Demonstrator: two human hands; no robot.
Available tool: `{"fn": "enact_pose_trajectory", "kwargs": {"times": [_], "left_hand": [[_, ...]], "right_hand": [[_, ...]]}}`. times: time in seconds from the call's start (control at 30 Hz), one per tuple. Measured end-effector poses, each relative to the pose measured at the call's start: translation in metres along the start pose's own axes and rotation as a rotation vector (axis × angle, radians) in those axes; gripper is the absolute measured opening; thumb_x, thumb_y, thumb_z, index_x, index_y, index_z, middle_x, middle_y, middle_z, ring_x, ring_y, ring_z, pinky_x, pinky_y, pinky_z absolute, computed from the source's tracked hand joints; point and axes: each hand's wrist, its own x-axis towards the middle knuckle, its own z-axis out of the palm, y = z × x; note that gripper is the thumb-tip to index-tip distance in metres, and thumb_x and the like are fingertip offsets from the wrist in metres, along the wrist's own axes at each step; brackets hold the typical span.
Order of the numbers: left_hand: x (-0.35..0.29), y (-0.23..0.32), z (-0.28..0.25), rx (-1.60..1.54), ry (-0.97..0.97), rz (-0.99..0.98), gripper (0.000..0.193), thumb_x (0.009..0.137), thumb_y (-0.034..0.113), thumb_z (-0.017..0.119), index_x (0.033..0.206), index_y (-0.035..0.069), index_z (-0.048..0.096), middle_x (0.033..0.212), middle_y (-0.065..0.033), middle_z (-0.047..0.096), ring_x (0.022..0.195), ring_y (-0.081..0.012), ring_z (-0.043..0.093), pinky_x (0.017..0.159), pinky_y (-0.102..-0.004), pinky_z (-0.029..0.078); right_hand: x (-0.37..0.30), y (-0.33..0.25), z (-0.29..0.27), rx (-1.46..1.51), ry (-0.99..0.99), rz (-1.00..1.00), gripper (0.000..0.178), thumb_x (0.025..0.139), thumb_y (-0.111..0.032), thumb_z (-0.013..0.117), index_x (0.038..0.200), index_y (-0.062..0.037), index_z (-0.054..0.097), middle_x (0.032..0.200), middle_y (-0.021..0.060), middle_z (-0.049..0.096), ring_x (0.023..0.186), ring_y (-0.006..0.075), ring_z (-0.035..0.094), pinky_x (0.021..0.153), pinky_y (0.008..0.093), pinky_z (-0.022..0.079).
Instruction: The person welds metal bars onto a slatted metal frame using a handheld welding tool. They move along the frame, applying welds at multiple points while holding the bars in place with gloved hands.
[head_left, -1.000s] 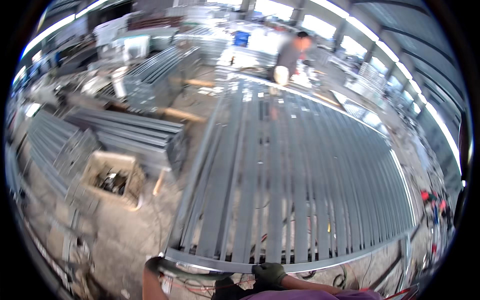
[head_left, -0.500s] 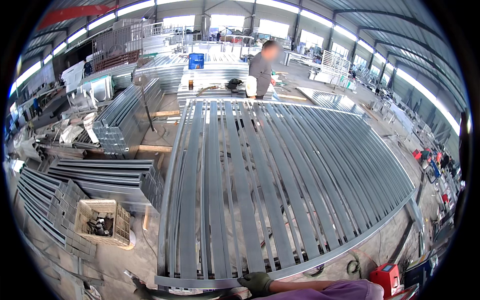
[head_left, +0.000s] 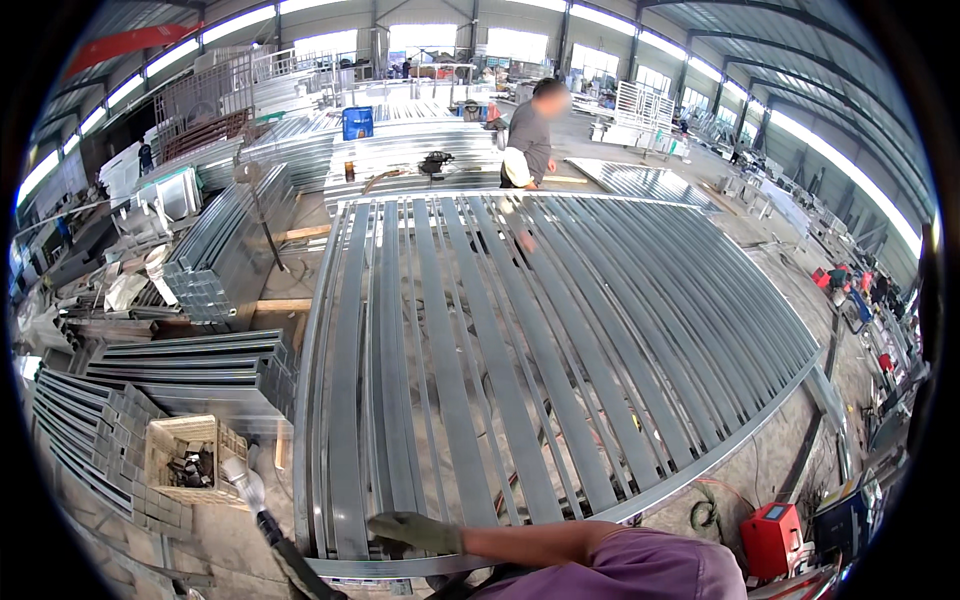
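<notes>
A large frame of grey metal slats point(head_left: 545, 440) lies before me, its near rail point(head_left: 370, 568) running along the lower edge. My right hand point(head_left: 415, 532), in a dark olive glove, reaches leftward across the near end of the frame. Its fingers curl down over a metal slat point(head_left: 397, 440) close to that rail; the fingertips are partly hidden. My left hand does not show. At lower left, a long tool-like thing with a whitish end point(head_left: 243, 484) and a black shaft point(head_left: 285, 550) slants up beside the frame; what holds it is out of sight.
A plastic crate point(head_left: 198, 455) of small dark pieces stands at left, near stacked metal tubes point(head_left: 190, 365). Beyond the far end, a person point(head_left: 530, 130) stands by the frame. A red machine point(head_left: 772, 538) sits at lower right with a coiled cable point(head_left: 704, 512) nearby.
My right hand has moved left and inward from the near rail onto the slats. The black-shafted thing has risen farther into view. The view has shifted, and the far person has bent forward.
</notes>
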Motion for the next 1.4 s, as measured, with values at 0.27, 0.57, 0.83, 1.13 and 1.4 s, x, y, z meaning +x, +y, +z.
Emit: {"fn": "enact_pose_trajectory", "kwargs": {"times": [0.27, 0.57, 0.83, 1.13, 1.4], "left_hand": [[-0.023, 0.016, 0.047, 0.266, -0.412, 0.503, 0.088, 0.083, 0.008, 0.075, 0.162, 0.011, 0.036, 0.106, -0.0255, 0.071, 0.077, -0.0372, 0.07, 0.069, -0.0491, 0.056], [-0.016, 0.002, 0.111, -0.31, -1.011, 0.07, 0.081, 0.091, 0.009, 0.073, 0.161, 0.009, 0.033, 0.109, -0.0069, 0.068, 0.088, -0.0196, 0.067, 0.072, -0.0343, 0.056], [-0.004, -0.009, 0.139, 0.164, -1.183, 0.001, 0.046, 0.087, 0.028, 0.082, 0.125, 0.005, 0.069, 0.095, -0.0083, 0.075, 0.085, -0.02, 0.071, 0.073, -0.0362, 0.058], [-0.025, -0.016, 0.128, 0.022, -1.022, 0.118, 0.063, 0.084, 0.036, 0.085, 0.131, 0.0, 0.063, 0.091, -0.0171, 0.076, 0.084, -0.0281, 0.074, 0.075, -0.0414, 0.059], [-0.015, -0.026, 0.124, 0.231, -1.079, 0.118, 0.067, 0.079, 0.043, 0.088, 0.126, 0.001, 0.066, 0.092, -0.0186, 0.077, 0.088, -0.0323, 0.075, 0.079, -0.0436, 0.059]], "right_hand": [[-0.015, -0.085, 0.019, 0.787, 0.13, -0.121, 0.056, 0.102, -0.055, 0.063, 0.131, -0.0067, 0.058, 0.11, 0.0107, 0.073, 0.092, 0.0248, 0.073, 0.086, 0.041, 0.061], [-0.091, -0.074, -0.02, 0.748, 0.482, -0.279, 0.033, 0.094, -0.03, 0.081, 0.107, -0.0035, 0.066, 0.081, 0.0065, 0.065, 0.068, 0.0195, 0.065, 0.061, 0.0361, 0.054], [-0.112, -0.073, -0.015, 0.318, 0.427, -0.319, 0.05, 0.095, -0.027, 0.08, 0.127, 0.0057, 0.059, 0.095, 0.0086, 0.07, 0.074, 0.0147, 0.068, 0.07, 0.0304, 0.056], [-0.106, -0.076, -0.013, 0.058, 0.498, -0.426, 0.051, 0.094, -0.025, 0.081, 0.134, 0.0001, 0.063, 0.11, 0.0067, 0.072, 0.094, 0.0105, 0.068, 0.085, 0.0284, 0.055], [-0.101, -0.077, -0.022, -0.071, 0.584, -0.595, 0.053, 0.098, -0.025, 0.077, 0.142, -0.0021, 0.059, 0.121, 0.0035, 0.069, 0.106, 0.0095, 0.062, 0.095, 0.0289, 0.052]]}}
